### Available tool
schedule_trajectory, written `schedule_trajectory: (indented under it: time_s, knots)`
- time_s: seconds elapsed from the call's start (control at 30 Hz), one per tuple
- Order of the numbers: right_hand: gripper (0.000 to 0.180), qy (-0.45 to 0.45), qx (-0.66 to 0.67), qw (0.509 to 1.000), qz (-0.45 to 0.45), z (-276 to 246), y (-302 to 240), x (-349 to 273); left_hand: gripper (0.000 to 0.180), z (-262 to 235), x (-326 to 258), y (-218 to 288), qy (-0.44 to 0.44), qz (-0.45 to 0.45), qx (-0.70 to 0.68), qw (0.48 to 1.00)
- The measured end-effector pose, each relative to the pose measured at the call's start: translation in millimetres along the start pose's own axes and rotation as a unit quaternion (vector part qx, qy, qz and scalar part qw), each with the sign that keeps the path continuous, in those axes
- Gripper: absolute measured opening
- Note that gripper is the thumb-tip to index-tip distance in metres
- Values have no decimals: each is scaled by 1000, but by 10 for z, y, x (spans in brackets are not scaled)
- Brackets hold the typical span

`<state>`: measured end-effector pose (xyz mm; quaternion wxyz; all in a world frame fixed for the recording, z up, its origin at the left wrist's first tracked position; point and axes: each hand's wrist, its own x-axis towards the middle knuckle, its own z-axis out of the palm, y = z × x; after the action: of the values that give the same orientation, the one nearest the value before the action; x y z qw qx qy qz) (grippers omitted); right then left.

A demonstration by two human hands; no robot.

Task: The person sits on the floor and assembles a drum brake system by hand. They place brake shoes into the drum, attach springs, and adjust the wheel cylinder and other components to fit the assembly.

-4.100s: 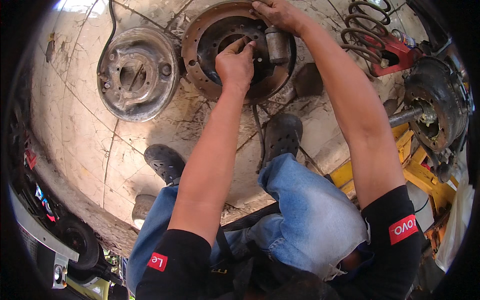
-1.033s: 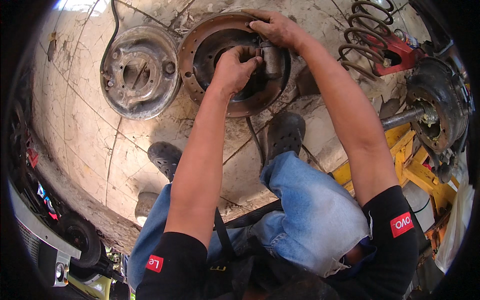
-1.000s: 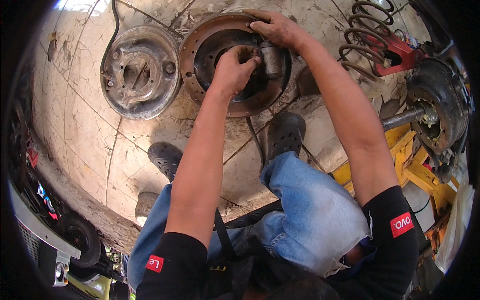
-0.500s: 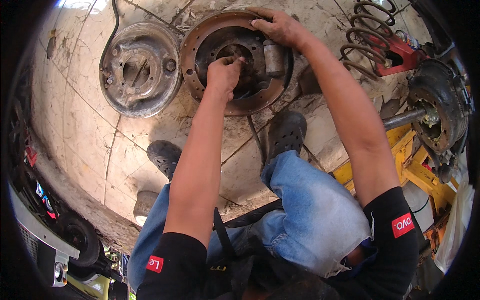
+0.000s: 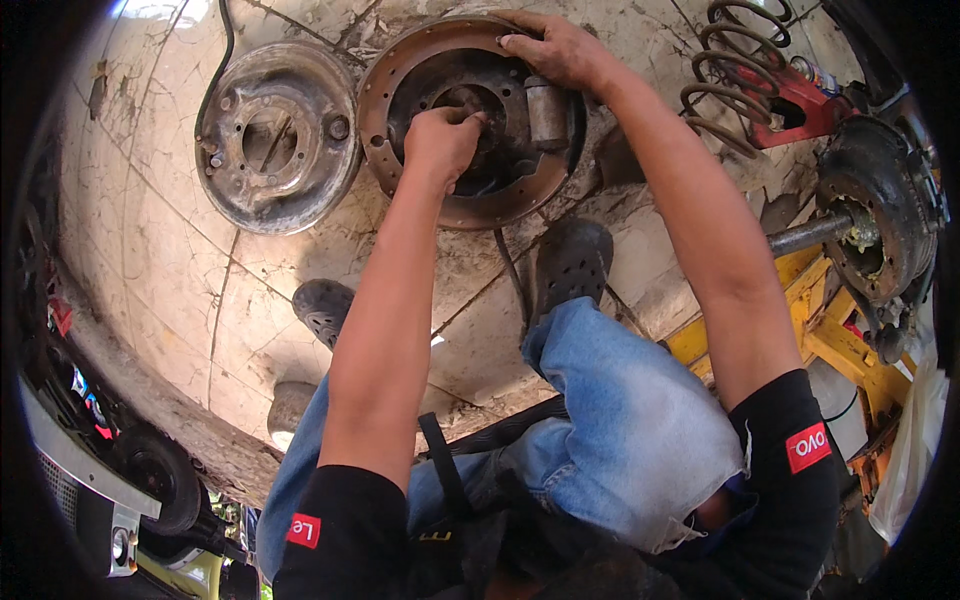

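A rusty round brake plate [image 5: 465, 212] lies on the stone floor in front of my knees. My left hand [image 5: 440, 142] is inside it, fingers curled shut on a small part at the edge of the centre hole; the part itself is hidden by my fingers. My right hand [image 5: 556, 48] grips the plate's far rim, just above a grey wheel cylinder [image 5: 547, 112] mounted in the plate.
A second, greyer brake plate [image 5: 275, 135] with a black cable lies to the left. A coil spring [image 5: 735, 62] in a red clamp [image 5: 795, 100] sits far right, with an axle hub [image 5: 878, 222] over a yellow stand [image 5: 830, 340]. My dark shoes [image 5: 572, 262] rest near the plate.
My left hand has shifted slightly left and down inside the brake plate, toward the centre hole. My right hand has stayed on the far rim.
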<state>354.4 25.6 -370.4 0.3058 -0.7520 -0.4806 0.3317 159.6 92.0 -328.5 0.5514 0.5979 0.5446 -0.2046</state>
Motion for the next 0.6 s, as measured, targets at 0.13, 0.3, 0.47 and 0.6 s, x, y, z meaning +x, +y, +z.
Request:
schedule_trajectory:
  time_s: [0.13,0.3,0.47,0.6]
  knots:
    - [50,-7,29,1000,-7,-23,-62,-2,37,22,112,-225,-38,-10,-243,969]
    - [48,-20,15,1000,-2,-41,-63,-20,38,83,47,-276,1,82,-223,971]
    - [52,-5,33,999,-3,-4,-56,-9,30,108,107,-310,49,55,-139,988]
    - [51,5,-3,1000,-2,-1,-6,-3,32,-2,51,-21,-29,-81,-144,986]
